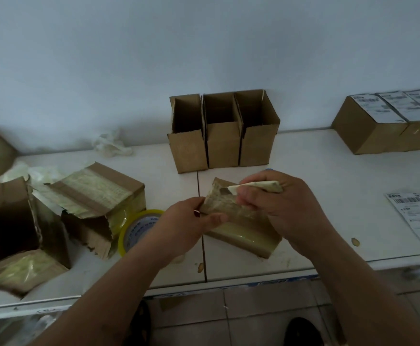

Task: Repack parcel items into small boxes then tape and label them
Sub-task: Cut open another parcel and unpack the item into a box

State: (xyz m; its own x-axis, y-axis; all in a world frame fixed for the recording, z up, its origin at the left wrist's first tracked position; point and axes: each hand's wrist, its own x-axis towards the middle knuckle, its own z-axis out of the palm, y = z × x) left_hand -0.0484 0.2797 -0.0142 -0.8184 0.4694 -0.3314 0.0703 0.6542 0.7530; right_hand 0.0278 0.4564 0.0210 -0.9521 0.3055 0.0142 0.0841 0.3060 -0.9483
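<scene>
Head view: both hands' fingers grip a taped parcel (241, 221) on the worktop (316, 171), right hand (276, 203) peeling its wrap, left hand (191, 221) steadying. Beyond the fingers, three small boxes (222, 136) stand unfilled; labelled boxes (383, 123) look finished.

Single view only, from a head-worn wide-angle camera. It looks forward and steeply down onto the white tabletop (316, 156) from the person's standing position at its near edge. Both forearms enter from the bottom of the frame; the hands sit close, just below centre. The wall (154, 46) fills the upper third, squarely ahead. Floor tiles (241, 318) show at the bottom edge. Straight lines bow toward the frame margins. No second view shares the scene.
</scene>
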